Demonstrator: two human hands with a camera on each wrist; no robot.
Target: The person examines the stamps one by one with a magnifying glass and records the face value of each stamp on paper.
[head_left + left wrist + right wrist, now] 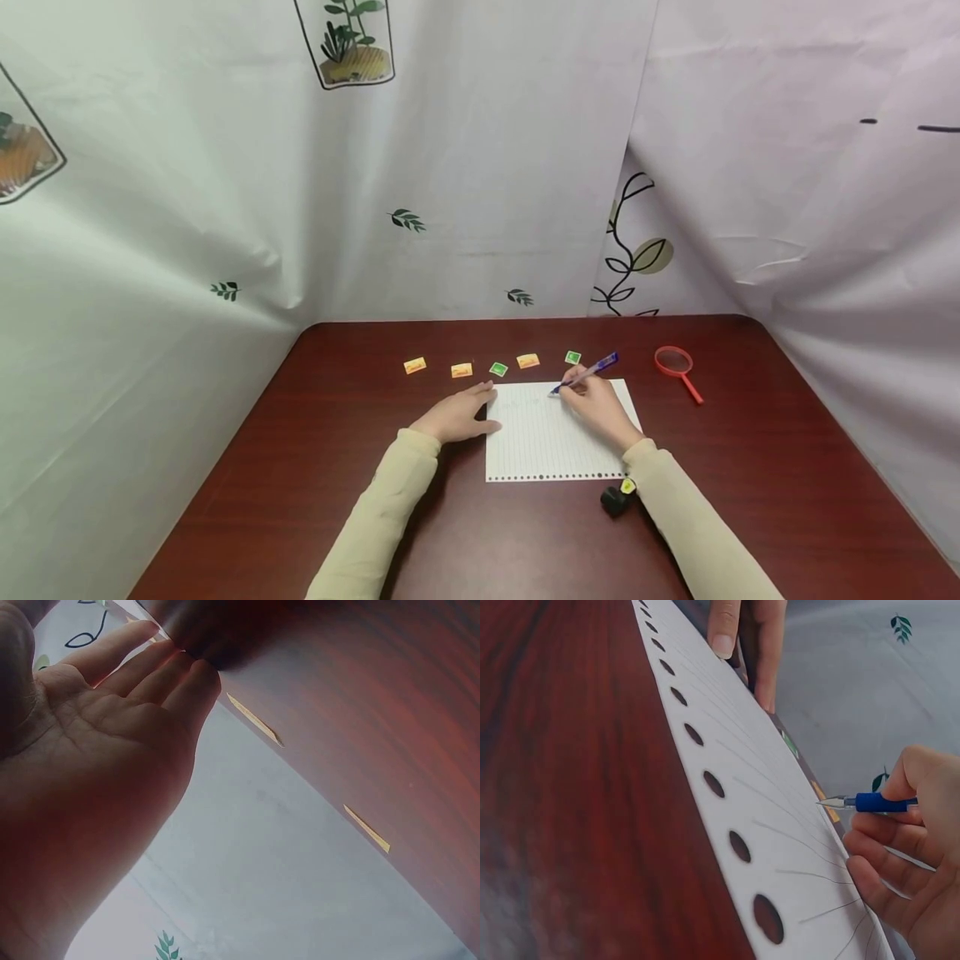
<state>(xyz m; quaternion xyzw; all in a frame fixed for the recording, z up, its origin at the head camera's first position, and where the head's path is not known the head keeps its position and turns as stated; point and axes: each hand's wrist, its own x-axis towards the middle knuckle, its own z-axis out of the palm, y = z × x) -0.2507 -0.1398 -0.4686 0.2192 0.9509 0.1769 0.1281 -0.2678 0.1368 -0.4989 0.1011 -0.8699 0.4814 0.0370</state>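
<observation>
A lined sheet of paper [555,442] with punched holes along its near edge lies on the dark red table. My right hand [596,407] pinches a blue pen [600,365], its tip at the upper part of the sheet. In the right wrist view the pen's blue grip [881,802] sits between thumb and fingers, with the metal point close to the paper. At the sheet's left edge my left hand [457,415] lies with fingers spread, touching the paper. The left wrist view shows that palm [112,750] with fingers extended; the fingertips are partly in shadow.
Behind the sheet is a row of small orange cards [461,370] and green cards [498,368]. A red magnifying glass [675,362] lies to the right. Near the right sleeve sits a small black object [615,502] with a yellow piece. Patterned white cloth [480,167] hangs around the table.
</observation>
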